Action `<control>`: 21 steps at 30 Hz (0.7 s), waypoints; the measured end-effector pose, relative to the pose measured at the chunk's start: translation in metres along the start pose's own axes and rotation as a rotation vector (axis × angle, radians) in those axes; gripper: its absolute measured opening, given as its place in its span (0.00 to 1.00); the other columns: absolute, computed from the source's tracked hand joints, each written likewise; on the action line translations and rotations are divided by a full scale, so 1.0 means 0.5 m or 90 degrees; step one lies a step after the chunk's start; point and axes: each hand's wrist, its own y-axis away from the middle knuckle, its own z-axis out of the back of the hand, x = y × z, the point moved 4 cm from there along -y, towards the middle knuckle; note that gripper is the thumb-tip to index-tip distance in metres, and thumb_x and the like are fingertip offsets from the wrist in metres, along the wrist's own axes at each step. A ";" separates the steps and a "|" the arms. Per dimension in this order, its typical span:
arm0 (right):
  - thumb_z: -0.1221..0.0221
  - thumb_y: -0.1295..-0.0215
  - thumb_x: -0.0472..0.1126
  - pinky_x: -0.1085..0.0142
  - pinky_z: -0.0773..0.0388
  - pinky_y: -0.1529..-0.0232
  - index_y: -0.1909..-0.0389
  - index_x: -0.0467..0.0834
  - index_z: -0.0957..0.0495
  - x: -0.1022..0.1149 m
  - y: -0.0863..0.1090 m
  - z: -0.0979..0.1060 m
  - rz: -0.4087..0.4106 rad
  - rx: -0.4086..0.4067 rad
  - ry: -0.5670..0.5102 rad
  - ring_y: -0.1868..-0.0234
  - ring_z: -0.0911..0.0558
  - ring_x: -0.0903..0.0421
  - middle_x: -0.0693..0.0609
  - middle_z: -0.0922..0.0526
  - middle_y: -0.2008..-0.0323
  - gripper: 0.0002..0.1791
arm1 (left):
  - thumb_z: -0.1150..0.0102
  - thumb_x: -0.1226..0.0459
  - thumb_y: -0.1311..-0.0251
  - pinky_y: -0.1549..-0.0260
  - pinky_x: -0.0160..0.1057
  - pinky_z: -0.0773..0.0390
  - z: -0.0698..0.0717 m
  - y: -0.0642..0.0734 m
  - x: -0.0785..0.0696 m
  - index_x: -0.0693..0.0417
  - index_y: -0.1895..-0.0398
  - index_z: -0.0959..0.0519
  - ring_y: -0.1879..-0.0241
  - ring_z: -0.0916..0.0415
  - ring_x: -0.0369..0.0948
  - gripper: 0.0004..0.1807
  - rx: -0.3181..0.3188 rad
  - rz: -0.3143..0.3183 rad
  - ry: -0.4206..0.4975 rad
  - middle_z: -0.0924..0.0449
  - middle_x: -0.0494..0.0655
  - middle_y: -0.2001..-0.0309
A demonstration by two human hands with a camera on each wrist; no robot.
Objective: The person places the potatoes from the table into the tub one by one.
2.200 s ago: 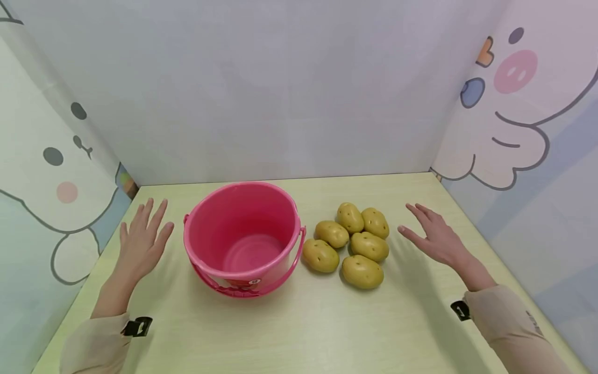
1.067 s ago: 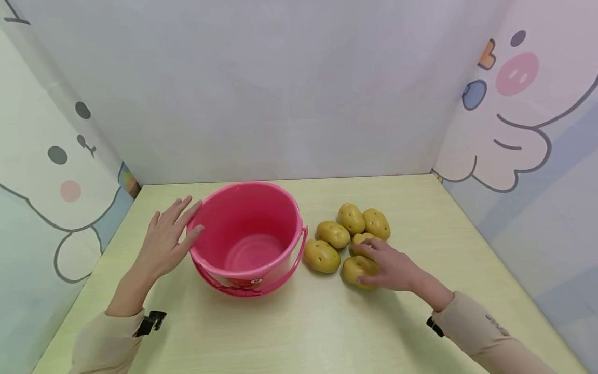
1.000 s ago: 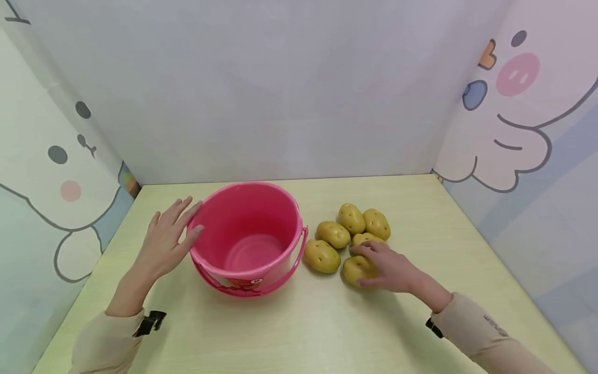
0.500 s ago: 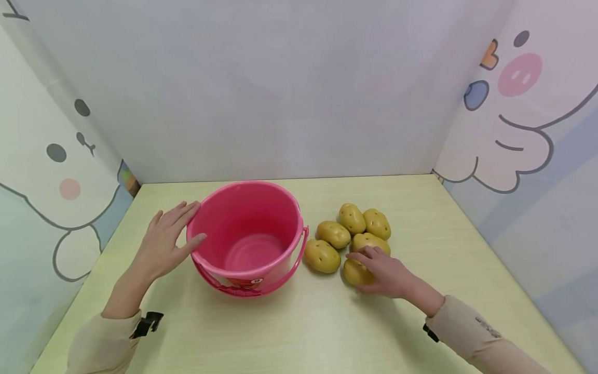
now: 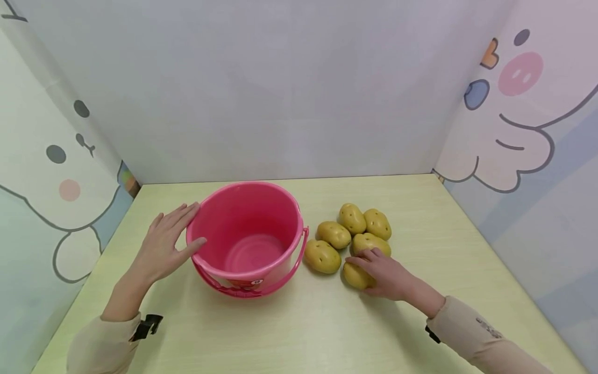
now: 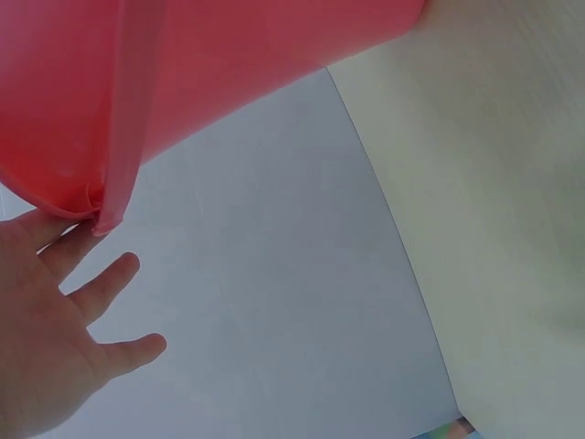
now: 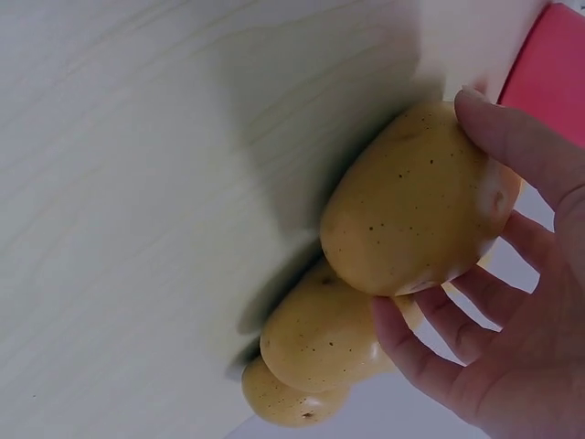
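Note:
My left hand (image 5: 161,244) rests against the left rim of the pink bucket (image 5: 243,272), its thumb reaching over the edge. In the left wrist view the fingers (image 6: 105,288) are fairly straight and spread, with some touching the bucket (image 6: 265,55) by the handle's joint; the thumb is hidden there. With thumb and fingers around its sides, my right hand (image 5: 385,275) grips the nearest potato (image 5: 357,275). The right wrist view has the thumb on one side of this potato (image 7: 416,206) and the fingertips on the other. Another potato (image 5: 369,243) lies just beyond that hand.
More potatoes lie between the bucket and the right hand, among them a potato (image 5: 322,256) beside the bucket handle (image 5: 299,257) and two at the back. All stand on a pale wooden table (image 5: 308,332). A light curtain (image 5: 299,93) closes the back, and printed sheets hang at both sides.
Both hands have come inward: the left from beside the bucket to its rim, the right from the table's right side onto the nearest potato, its fingers now closed around it. The bucket has barely shifted.

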 end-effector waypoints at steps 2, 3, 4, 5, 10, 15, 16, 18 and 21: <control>0.31 0.60 0.43 0.57 0.28 0.61 0.43 0.40 0.34 0.001 0.000 -0.002 0.007 0.005 0.006 0.54 0.34 0.49 0.45 0.32 0.52 0.38 | 0.48 0.48 0.47 0.45 0.61 0.58 0.000 0.000 0.000 0.57 0.36 0.41 0.38 0.50 0.51 0.37 0.000 0.001 0.002 0.40 0.58 0.40; 0.31 0.60 0.43 0.58 0.28 0.62 0.43 0.41 0.34 0.001 0.000 -0.003 0.008 0.007 0.006 0.54 0.34 0.49 0.45 0.32 0.52 0.39 | 0.48 0.48 0.47 0.45 0.61 0.58 0.001 0.000 -0.001 0.57 0.37 0.41 0.38 0.50 0.51 0.37 0.000 0.001 0.002 0.40 0.58 0.40; 0.31 0.60 0.43 0.58 0.27 0.63 0.43 0.41 0.34 0.002 0.000 -0.004 0.009 0.009 0.005 0.54 0.35 0.49 0.45 0.33 0.52 0.38 | 0.48 0.48 0.47 0.45 0.61 0.58 0.001 0.000 -0.001 0.57 0.37 0.41 0.38 0.50 0.51 0.37 0.000 0.001 0.002 0.40 0.58 0.40; 0.31 0.60 0.43 0.58 0.27 0.64 0.43 0.41 0.34 0.002 0.000 -0.005 0.010 0.010 0.002 0.54 0.34 0.49 0.45 0.33 0.52 0.39 | 0.48 0.48 0.47 0.45 0.61 0.58 0.001 0.000 -0.001 0.57 0.36 0.41 0.38 0.50 0.51 0.37 0.001 0.002 0.003 0.40 0.58 0.40; 0.31 0.59 0.43 0.58 0.27 0.65 0.43 0.42 0.34 0.003 0.001 -0.006 0.007 0.016 -0.009 0.56 0.33 0.49 0.45 0.34 0.52 0.38 | 0.47 0.49 0.47 0.45 0.61 0.58 0.001 0.000 -0.001 0.57 0.37 0.41 0.39 0.50 0.52 0.37 0.003 0.005 0.005 0.40 0.58 0.40; 0.31 0.59 0.44 0.58 0.27 0.64 0.43 0.43 0.34 -0.001 0.001 -0.007 0.014 0.017 -0.012 0.56 0.32 0.50 0.46 0.34 0.52 0.38 | 0.47 0.49 0.47 0.45 0.61 0.57 0.000 0.000 -0.001 0.57 0.37 0.41 0.40 0.49 0.54 0.37 0.003 0.009 0.008 0.40 0.59 0.40; 0.32 0.59 0.44 0.57 0.27 0.64 0.43 0.43 0.34 -0.001 0.002 -0.007 0.015 0.017 -0.014 0.56 0.32 0.51 0.46 0.34 0.52 0.38 | 0.47 0.49 0.47 0.45 0.61 0.57 0.000 0.000 -0.001 0.57 0.37 0.41 0.40 0.49 0.54 0.37 0.004 0.010 0.008 0.40 0.59 0.40; 0.32 0.58 0.44 0.58 0.27 0.63 0.43 0.44 0.34 0.000 0.003 -0.007 0.016 0.020 -0.019 0.56 0.33 0.51 0.46 0.34 0.52 0.37 | 0.47 0.50 0.47 0.45 0.61 0.57 -0.001 0.001 -0.001 0.57 0.36 0.41 0.39 0.50 0.54 0.37 0.005 0.013 0.010 0.40 0.59 0.40; 0.32 0.58 0.44 0.58 0.28 0.62 0.43 0.44 0.34 0.000 0.005 -0.005 0.016 0.026 -0.026 0.55 0.33 0.52 0.47 0.34 0.51 0.37 | 0.47 0.50 0.47 0.45 0.61 0.57 -0.001 0.001 0.000 0.57 0.36 0.42 0.39 0.50 0.53 0.37 0.008 0.014 0.015 0.40 0.59 0.40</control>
